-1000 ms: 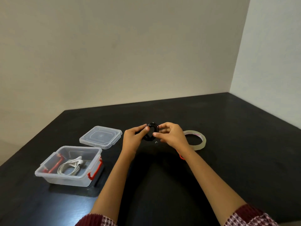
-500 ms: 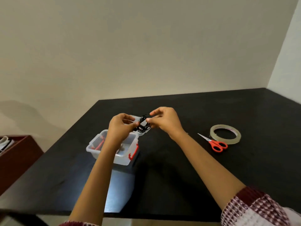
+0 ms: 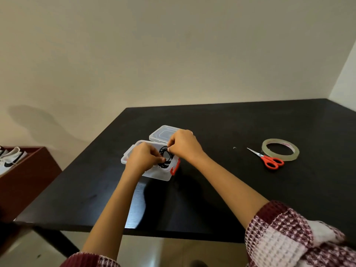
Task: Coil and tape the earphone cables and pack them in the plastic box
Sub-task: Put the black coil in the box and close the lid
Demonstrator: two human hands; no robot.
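**Now: black coil pinched by both hands at the mouth of the open box**

Just left of the frame's centre, the coil (image 3: 166,158) hangs between the two hands, inside the rim of the box (image 3: 159,175). The left hand (image 3: 143,158) pinches its left edge and the right hand (image 3: 185,145) pinches its top right edge. Both sets of fingers are curled narrowly on the cable, not spread. The loop faces the camera more or less flat, its longer stretch running from upper left to lower right in the frame. It lies directly below and between the fingertips, with the box floor straight under it. I cannot tell whether it already touches that floor. Both hands are equally near, so the coming move looks like a short drop and a release, not a reach.

The box sits open with its red latch toward the right. The hands hide most of its inside, so anything else in it cannot be made out. The lid (image 3: 163,132) lies just behind it, touching or nearly so. Well apart at right centre, the scissors (image 3: 269,160) rest against the tape (image 3: 280,149) on the desk (image 3: 231,189). At the left edge stands a brown crate (image 3: 28,170) with shoes (image 3: 11,158) in it.
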